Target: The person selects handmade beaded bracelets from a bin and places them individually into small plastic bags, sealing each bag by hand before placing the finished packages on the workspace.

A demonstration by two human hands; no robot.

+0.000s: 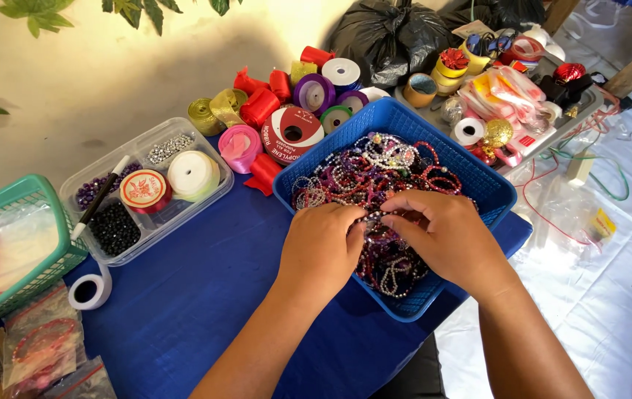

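Clear plastic compartment box on blue table: holds dark beads, silver beads, two tape rolls, black-and-white pen lying across it. Green plastic mesh basket at left edge, plastic bags inside. White tape roll on table just beside basket. Cluster of ribbon spools behind, red, gold, pink, purple, white. Black plastic bag at top. Grey tray at right, crowded with ribbons, gold ball, packets. Bagged bracelets at lower left.
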